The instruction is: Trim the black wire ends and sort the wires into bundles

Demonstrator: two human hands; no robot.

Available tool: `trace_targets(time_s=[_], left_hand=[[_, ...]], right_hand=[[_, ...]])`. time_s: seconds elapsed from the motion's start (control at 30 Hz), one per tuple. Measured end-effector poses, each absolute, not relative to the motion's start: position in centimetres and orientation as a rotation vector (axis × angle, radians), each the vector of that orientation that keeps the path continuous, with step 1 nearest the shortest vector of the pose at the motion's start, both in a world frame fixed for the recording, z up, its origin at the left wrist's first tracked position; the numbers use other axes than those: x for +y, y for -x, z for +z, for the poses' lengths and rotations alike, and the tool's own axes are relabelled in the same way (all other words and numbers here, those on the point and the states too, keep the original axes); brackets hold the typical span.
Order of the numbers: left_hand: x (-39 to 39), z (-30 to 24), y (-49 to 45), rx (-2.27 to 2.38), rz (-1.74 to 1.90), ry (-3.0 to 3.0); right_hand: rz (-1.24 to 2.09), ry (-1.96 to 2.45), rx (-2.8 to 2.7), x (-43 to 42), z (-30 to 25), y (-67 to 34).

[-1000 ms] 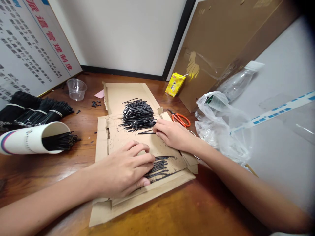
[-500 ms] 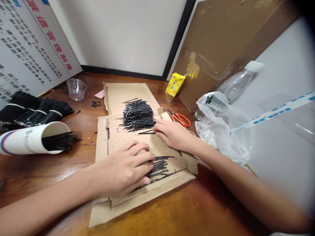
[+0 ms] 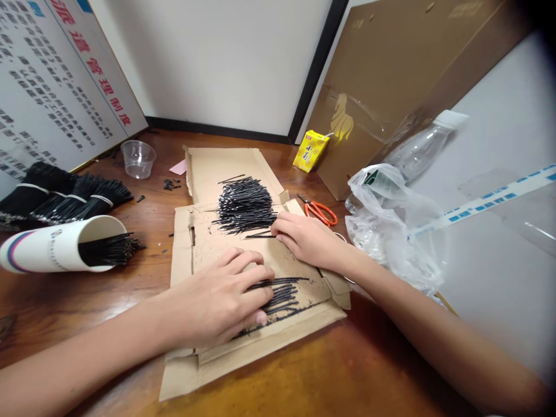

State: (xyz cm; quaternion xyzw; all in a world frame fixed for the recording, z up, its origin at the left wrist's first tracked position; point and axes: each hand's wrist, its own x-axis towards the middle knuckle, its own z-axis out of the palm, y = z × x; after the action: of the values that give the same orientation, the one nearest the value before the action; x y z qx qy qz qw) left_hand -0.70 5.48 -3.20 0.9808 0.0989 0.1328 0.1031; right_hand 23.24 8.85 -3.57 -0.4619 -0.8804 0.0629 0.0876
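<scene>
On an opened-out cardboard sheet (image 3: pixel 226 159) lies a dense pile of thin black wires (image 3: pixel 245 202). My left hand (image 3: pixel 226 298) rests palm down, fingers apart and slightly bent, over a smaller row of black wires (image 3: pixel 284 295) near the sheet's front edge. The ends beneath the palm are hidden. Just right of the pile's near side, my right hand (image 3: pixel 299 237) is closed, thumb against fingers. A thin black wire (image 3: pixel 258 235) sticks out to the left from its fingertips; the held part is hidden.
Orange-handled cutters (image 3: pixel 319 212) lie right of the cardboard, before a yellow drink carton (image 3: pixel 310 152). Further right are a plastic bag (image 3: pixel 386 214) and clear bottle (image 3: pixel 423 142). At left are a white tube (image 3: pixel 47 249) with wires, tied wire bundles (image 3: pixel 65 191) and a clear cup (image 3: pixel 139 159).
The whole view has shifted slightly to the right. Both hands keep nearly the same place and pose; the left fingertips have shifted slightly over the wires.
</scene>
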Motion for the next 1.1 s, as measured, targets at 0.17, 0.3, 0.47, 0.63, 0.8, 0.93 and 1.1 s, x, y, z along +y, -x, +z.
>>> trace_targets(time_s=[0.17,0.3,0.47,0.63,0.8,0.93,1.1], left_hand=[[5.44,-3.26,0.66,0.308,0.371,-2.898],[5.45,-3.26,0.57,0.355,0.382,-2.883],[5.85,-3.61,0.86,0.664,0.576,-2.779],[6.28,-4.02,1.09,0.885,0.657,-2.714],[6.23,-4.03,0.93,0.919,0.579,-2.744],[6.05,-4.0,0.98,0.914,0.58,-2.743],[6.05,-3.98,0.95,0.9,0.587,-2.729]], right_hand=[[0.18,1.352,-2.62,8.91,-3.67,-23.25],[0.173,1.358,-2.615,8.87,-3.71,-23.24],[0.178,1.381,-2.618,8.78,-3.6,-23.14],[0.17,1.377,-2.628,8.89,-3.72,-23.13],[0.158,1.399,-2.626,8.93,-3.65,-23.14],[0.143,1.372,-2.636,8.72,-3.44,-23.06],[0.078,1.349,-2.663,8.4,-3.28,-22.83]])
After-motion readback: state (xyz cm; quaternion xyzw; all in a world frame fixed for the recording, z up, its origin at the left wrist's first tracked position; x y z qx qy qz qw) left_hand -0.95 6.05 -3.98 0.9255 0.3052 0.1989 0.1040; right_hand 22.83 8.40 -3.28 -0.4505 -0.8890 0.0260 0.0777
